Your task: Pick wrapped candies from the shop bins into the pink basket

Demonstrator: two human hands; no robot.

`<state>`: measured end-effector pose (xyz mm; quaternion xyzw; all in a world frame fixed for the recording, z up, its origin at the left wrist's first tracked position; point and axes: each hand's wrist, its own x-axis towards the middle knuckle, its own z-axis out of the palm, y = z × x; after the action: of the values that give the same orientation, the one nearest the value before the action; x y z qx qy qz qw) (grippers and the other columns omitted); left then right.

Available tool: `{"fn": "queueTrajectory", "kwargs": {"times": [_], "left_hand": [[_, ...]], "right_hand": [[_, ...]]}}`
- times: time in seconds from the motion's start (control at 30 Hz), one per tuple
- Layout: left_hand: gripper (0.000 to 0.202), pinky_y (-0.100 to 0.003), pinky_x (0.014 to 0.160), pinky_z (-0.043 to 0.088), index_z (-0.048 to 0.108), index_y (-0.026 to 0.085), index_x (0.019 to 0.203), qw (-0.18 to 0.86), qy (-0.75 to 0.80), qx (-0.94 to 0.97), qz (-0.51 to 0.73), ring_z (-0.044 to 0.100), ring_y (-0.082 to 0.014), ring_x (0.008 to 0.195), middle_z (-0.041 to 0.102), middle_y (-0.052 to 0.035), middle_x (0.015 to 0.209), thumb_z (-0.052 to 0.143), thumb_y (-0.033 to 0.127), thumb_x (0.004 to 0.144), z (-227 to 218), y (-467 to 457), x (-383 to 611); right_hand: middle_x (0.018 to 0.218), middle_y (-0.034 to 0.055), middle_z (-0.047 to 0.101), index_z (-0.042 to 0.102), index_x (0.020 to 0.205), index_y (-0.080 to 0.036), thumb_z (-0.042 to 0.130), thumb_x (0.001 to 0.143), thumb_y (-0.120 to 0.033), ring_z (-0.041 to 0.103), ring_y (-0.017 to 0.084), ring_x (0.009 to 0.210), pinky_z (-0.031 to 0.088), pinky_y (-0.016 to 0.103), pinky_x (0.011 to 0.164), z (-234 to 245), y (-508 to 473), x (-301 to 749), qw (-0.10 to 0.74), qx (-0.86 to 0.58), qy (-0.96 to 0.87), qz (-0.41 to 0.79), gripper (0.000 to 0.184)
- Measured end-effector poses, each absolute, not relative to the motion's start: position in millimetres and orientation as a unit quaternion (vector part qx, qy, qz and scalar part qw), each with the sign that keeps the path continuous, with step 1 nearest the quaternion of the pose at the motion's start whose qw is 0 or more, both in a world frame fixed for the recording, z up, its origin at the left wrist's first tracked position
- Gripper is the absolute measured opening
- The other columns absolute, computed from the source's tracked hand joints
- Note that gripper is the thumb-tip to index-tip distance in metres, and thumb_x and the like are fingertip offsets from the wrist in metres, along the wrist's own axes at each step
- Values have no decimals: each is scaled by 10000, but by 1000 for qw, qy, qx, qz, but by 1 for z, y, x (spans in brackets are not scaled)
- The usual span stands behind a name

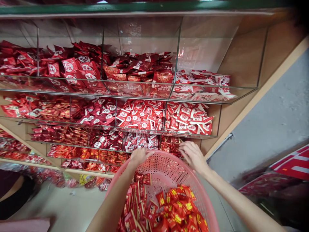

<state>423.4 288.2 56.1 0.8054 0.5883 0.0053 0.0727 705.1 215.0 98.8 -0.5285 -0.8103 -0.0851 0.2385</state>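
Note:
A pink perforated plastic basket [169, 161] tilts against the shelves, with its far rim near the lower compartments. My left hand [139, 156] is closed over that rim, thumb on the inner side. Inside the basket lie dark red wrapped packets [135, 203] on the left and bright red packets with yellow print [182, 206] on the right. My right hand [193, 156] is just beyond the rim, its fingers apart and slightly bent, nothing visible in them. Its fingertips are close to a compartment of small red-gold packets [170, 143]; whether they touch is unclear.
Glass-fronted shelves [145, 93] hold several compartments of red packets. A wooden side panel [256, 80] and grey wall [272, 109] stand at right. More packaged goods [294, 164] are at lower right. Part of another person [14, 193] shows at the left edge.

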Motion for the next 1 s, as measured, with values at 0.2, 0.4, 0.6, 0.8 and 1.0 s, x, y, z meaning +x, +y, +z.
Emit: {"fn": "queueTrajectory", "kwargs": {"times": [0.2, 0.4, 0.6, 0.8, 1.0], "left_hand": [[772, -353, 753, 461, 625, 201, 1012, 71, 591, 803, 0, 634, -270, 901, 684, -140, 914, 117, 726, 762, 57, 287, 425], [777, -364, 741, 467, 638, 207, 982, 67, 591, 804, 14, 639, -276, 887, 689, -141, 911, 113, 732, 757, 56, 287, 424], [757, -360, 740, 469, 635, 215, 990, 69, 588, 806, 26, 643, -271, 887, 694, -135, 915, 131, 731, 759, 54, 288, 423], [758, -361, 728, 473, 637, 202, 979, 67, 586, 807, 24, 647, -276, 869, 695, -137, 897, 137, 727, 761, 56, 287, 424], [763, -391, 728, 472, 636, 195, 990, 72, 589, 804, 22, 643, -301, 877, 691, -157, 900, 119, 712, 772, 60, 286, 424]], "right_hand": [[710, 11, 577, 508, 697, -194, 461, 847, -301, 526, 144, 676, 426, 262, 650, 65, 206, 623, 328, -537, -727, 276, 190], [529, -64, 414, 415, 579, -190, 553, 719, -172, 451, 91, 506, 460, 235, 547, -9, 228, 584, 300, -619, -506, 520, 198], [616, -54, 436, 432, 647, -193, 503, 700, -93, 477, 85, 546, 476, 215, 530, -20, 228, 574, 298, -637, -457, 544, 134], [651, -36, 523, 492, 729, -187, 477, 691, -73, 561, 101, 607, 483, 220, 565, -22, 226, 562, 270, -627, -463, 565, 122], [627, -14, 579, 575, 697, -146, 499, 669, -65, 550, 120, 592, 427, 231, 585, -22, 227, 566, 249, -617, -545, 510, 115]]}}
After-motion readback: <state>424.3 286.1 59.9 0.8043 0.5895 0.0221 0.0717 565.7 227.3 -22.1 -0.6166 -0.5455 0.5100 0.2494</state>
